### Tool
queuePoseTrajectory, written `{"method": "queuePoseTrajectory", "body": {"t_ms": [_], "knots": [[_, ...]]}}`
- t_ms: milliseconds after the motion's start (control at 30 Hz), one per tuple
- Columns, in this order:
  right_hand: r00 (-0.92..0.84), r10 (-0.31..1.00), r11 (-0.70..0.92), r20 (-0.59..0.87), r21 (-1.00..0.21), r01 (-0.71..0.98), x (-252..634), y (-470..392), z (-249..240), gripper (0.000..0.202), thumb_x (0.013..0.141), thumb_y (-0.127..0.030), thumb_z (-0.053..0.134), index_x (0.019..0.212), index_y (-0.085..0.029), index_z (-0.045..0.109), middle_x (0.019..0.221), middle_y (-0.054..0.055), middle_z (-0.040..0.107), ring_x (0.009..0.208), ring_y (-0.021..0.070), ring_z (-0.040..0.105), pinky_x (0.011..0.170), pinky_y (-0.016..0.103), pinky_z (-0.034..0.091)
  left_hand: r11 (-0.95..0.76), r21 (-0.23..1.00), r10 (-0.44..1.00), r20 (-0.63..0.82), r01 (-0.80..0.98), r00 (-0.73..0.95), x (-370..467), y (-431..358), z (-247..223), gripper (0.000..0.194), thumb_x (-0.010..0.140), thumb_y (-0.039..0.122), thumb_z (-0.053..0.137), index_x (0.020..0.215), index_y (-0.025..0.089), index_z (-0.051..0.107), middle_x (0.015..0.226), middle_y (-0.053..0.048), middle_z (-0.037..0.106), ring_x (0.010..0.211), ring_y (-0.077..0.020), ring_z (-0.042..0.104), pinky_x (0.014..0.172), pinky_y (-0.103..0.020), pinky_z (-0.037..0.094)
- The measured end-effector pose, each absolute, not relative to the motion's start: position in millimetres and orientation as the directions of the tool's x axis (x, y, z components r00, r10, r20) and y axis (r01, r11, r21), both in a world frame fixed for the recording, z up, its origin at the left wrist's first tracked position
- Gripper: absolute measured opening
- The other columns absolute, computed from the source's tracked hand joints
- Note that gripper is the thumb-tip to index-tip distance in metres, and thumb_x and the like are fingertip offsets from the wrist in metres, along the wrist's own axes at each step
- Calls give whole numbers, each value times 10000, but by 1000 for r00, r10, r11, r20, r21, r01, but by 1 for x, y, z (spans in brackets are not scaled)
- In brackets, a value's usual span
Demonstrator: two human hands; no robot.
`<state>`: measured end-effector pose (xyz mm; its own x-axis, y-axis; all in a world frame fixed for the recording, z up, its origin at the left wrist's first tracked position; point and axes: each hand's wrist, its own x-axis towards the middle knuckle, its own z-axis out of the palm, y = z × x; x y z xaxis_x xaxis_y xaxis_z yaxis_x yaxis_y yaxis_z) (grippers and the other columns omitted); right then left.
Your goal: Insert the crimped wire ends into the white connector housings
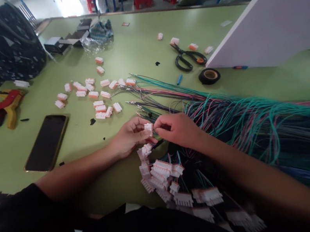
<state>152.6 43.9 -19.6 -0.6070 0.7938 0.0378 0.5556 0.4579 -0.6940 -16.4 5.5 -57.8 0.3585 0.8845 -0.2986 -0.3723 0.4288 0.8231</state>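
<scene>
Near the middle of the head view, my left hand pinches a small white connector housing between thumb and fingers. My right hand is closed in a pinch right against the housing's right side; whatever lies between its fingertips is too small and hidden to name. Just below both hands hangs a cluster of white connectors with wires attached. A large bundle of teal, pink and dark wires spreads to the right, its loose metal-tipped ends lying beyond my hands.
Several loose white-and-orange connectors lie left of the wire ends. A phone and a red-yellow hand tool are at left. Scissors and a black tape roll lie near a pale upright panel. Boxes stand farther back.
</scene>
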Motion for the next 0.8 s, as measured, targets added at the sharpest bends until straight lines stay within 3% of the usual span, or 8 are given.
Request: {"method": "queuePoseTrajectory", "body": {"t_ms": [100, 167, 300, 400, 467, 633, 800], "knots": [[-661, 750, 447, -24, -718, 534, 161, 58, -13, 152, 734, -246, 524, 682, -165, 642, 636, 0, 631, 586, 105, 534, 581, 225, 373, 426, 812, 884, -279, -399, 376, -16, 6, -58, 371, 630, 229, 768, 878, 141, 507, 652, 29, 639, 590, -122, 657, 562, -215, 495], [-621, 783, 453, -28, -658, 601, 168, 75, -8, 171, 754, -263, 520, 761, -170, 664, 716, 21, 667, 643, 131, 569, 601, 242, 391, 422, 804, 884, -260, -420, 389, -16, 6, -59, 337, 653, 202, 744, 886, 148, 507, 652, 36, 627, 607, -123, 661, 575, -218, 501], [-450, 891, 420, -57, -273, 866, 167, 105, -7, 228, 762, -159, 476, 874, -160, 675, 861, 82, 700, 775, 192, 612, 656, 281, 405, 417, 794, 881, -234, -443, 410, -17, 8, -62, 286, 683, 157, 707, 883, 151, 502, 672, 35, 615, 636, -124, 666, 596, -220, 503], [-439, 881, 443, -177, -16, 896, 153, 111, -12, 287, 780, -133, 441, 957, -150, 665, 984, 116, 696, 885, 231, 624, 680, 299, 412, 417, 786, 881, -227, -455, 416, -17, 8, -63, 295, 679, 158, 713, 883, 152, 501, 672, 35, 615, 633, -123, 665, 598, -219, 500], [-410, 888, 434, -210, 84, 897, 143, 111, -13, 328, 787, -126, 423, 1025, -153, 647, 1041, 123, 685, 921, 239, 626, 674, 299, 415, 421, 781, 880, -229, -461, 416, -17, 8, -64, 312, 669, 162, 725, 884, 152, 500, 670, 36, 616, 630, -123, 665, 597, -218, 497], [-407, 879, 448, -247, 139, 883, 141, 113, -10, 345, 745, -132, 456, 1030, -143, 649, 1049, 130, 685, 923, 247, 631, 643, 292, 408, 420, 777, 883, -232, -469, 408, -17, 8, -63, 324, 657, 172, 738, 879, 148, 503, 674, 33, 621, 632, -125, 665, 605, -224, 492], [-331, 923, 336, -194, -8, 942, 157, 124, -6, 267, 740, -233, 465, 873, -206, 694, 935, 63, 711, 868, 232, 628, 613, 288, 390, 428, 781, 874, -232, -454, 427, -18, 9, -64, 310, 674, 169, 722, 885, 152, 497, 679, 29, 621, 641, -130, 664, 605, -233, 486]]}}
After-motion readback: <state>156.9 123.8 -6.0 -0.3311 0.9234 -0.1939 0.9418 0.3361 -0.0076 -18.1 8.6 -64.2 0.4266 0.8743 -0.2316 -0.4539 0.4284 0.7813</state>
